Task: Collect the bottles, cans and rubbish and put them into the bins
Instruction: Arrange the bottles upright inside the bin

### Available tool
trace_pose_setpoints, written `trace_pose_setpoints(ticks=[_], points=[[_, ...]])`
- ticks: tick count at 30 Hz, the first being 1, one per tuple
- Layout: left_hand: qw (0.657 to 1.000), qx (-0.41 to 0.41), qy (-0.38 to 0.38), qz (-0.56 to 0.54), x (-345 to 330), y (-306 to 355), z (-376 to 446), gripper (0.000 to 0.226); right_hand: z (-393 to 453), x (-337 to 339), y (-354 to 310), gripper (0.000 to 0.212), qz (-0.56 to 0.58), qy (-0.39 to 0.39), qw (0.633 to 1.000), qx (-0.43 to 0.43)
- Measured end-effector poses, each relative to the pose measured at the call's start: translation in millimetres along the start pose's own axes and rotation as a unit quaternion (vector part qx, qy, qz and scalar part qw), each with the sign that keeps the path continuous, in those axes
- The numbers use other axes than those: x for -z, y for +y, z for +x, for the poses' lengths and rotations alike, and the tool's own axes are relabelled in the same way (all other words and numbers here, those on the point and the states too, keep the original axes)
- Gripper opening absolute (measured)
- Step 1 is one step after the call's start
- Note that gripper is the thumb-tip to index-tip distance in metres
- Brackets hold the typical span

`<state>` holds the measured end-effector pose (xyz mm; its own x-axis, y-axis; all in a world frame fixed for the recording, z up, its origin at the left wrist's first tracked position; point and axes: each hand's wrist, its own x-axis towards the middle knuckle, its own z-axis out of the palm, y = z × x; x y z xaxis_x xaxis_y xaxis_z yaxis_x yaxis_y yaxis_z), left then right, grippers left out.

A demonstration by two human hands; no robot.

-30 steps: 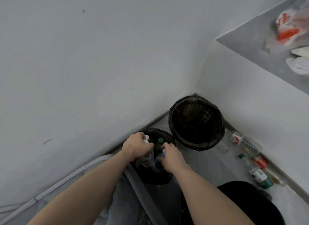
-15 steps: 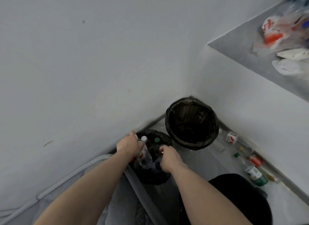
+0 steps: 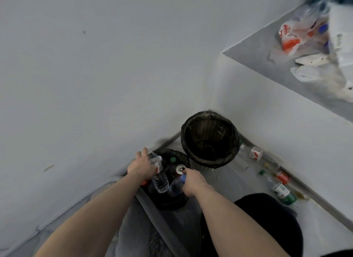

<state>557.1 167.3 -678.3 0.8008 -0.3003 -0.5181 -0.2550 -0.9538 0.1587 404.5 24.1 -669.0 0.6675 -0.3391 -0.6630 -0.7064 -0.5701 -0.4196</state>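
Note:
Two black mesh bins stand in the wall corner. The nearer, smaller bin [image 3: 172, 202] is packed with bottles and a can [image 3: 180, 169]. My left hand [image 3: 142, 166] grips a clear water bottle [image 3: 159, 177] with a red-and-white label over this bin. My right hand [image 3: 192, 182] holds the neck of a blue-capped bottle [image 3: 176, 187] inside it. A green cap [image 3: 173, 159] shows deeper in the bin. The larger bin [image 3: 210, 140] behind looks nearly empty.
Loose rubbish lies on the floor along the right wall: a green-labelled bottle [image 3: 282, 192], a red-capped bottle [image 3: 282, 177], a green cap [image 3: 262, 172] and a small red-and-white carton [image 3: 256, 153]. A ledge at upper right holds a plastic bag [image 3: 298, 36] and white items.
My left hand has lifted and tilted the clear bottle so its body points down into the smaller bin. A can top has come into sight beside my right hand. The view shifted slightly left.

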Motion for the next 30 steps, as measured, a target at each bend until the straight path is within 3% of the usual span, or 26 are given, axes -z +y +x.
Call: trace_pose_setpoints(ticks=[9, 14, 18, 23, 30], points=[[0.999, -0.042, -0.006, -0.007, -4, -3, 3, 0.070, -1, 3, -9, 0.074, 0.061, -0.032, 0.997, 0.031], [0.999, -0.050, 0.008, 0.009, 1, -1, -7, 0.064, -6, 12, -13, 0.064, 0.081, 0.002, 0.997, 0.014], [0.996, -0.080, 0.037, -0.009, 14, 15, -23, 0.058, -24, 42, -10, 0.071, 0.088, 0.058, 0.994, 0.020], [0.986, -0.156, 0.061, -0.014, 48, 56, -46, 0.069, -61, 107, 7, 0.069, 0.072, 0.158, 0.984, 0.046], [0.957, -0.272, 0.101, -0.004, 97, 140, -100, 0.067, -136, 186, 73, 0.069, 0.067, 0.262, 0.963, 0.000]])
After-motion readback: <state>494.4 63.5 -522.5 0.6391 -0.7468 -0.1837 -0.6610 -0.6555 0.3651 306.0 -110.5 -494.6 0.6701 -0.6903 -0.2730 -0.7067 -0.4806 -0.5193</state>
